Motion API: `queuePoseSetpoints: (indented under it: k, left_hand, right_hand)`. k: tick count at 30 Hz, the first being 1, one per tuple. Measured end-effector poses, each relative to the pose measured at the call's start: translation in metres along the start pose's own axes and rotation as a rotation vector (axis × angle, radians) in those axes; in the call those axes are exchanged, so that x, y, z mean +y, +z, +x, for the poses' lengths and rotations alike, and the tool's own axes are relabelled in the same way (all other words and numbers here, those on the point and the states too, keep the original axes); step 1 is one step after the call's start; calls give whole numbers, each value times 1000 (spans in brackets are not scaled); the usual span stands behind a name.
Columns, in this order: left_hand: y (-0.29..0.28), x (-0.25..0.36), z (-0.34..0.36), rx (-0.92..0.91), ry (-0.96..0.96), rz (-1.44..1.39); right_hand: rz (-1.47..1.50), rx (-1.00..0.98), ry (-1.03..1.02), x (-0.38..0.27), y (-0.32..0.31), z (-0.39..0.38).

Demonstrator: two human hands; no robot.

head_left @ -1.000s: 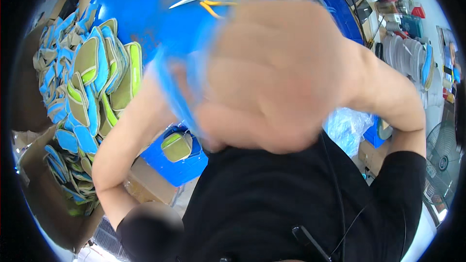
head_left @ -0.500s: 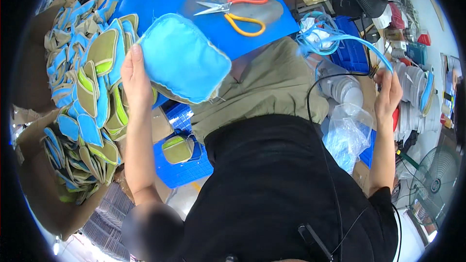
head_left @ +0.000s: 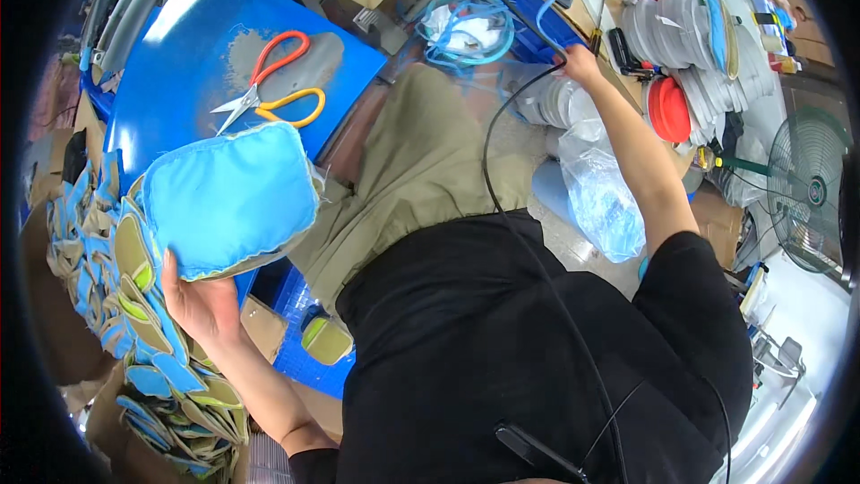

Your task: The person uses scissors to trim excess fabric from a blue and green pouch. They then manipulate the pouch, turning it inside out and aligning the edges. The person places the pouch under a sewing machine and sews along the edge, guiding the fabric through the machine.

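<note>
My left hand point(head_left: 204, 305) grips the lower left corner of a blue padded fabric piece point(head_left: 231, 197), rectangular with rounded corners and frayed edges. The piece hangs over the near edge of the blue tabletop. To the right, my right arm reaches out, and the fingers of my right hand point(head_left: 580, 64) are closed on a narrow light-blue strip point(head_left: 543, 20), which curves up from them. A loose coil of similar blue strip point(head_left: 475, 47) lies nearby. Scissors point(head_left: 260, 100) with one red and one yellow handle rest open on the blue tabletop point(head_left: 184, 63).
Boxes at the left overflow with blue, green and tan padded pieces point(head_left: 143, 305). Stacked white rolls point(head_left: 663, 31) and a red roll point(head_left: 667, 109) stand at the right, near a green fan point(head_left: 811, 188). A black cable point(head_left: 488, 139) crosses in front of me.
My view has turned rightward, so the table and scissors sit further left. My right hand has moved farther out with the strip; the left hand still holds the fabric piece, now lower.
</note>
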State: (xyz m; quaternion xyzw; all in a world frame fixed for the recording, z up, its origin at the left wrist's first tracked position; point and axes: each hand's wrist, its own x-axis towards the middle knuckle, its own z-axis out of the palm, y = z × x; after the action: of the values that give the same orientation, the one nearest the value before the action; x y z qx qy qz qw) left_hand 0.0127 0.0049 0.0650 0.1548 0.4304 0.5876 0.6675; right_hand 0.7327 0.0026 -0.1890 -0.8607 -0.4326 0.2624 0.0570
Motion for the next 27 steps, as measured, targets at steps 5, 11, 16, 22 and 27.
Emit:
queuePoseSetpoints:
  k: [5, 11, 16, 22, 27]
  left_hand:
    - [11, -1, -18, -49, -16, -55]
    - [17, -21, -35, 80, 40, 27]
    - [28, -52, -31, 19, 72, 277]
    - [91, -74, -11, -87, 11, 361]
    - [103, -82, 1, -229, -1, 425]
  right_hand:
    - [-49, -225, -109, -48, 26, 77]
    - [-322, -196, -295, -58, 66, 109]
    - [173, -143, -341, -62, 83, 123]
    - [1357, -163, 185, -45, 46, 60]
    - [1180, 224, 197, -1, -11, -5]
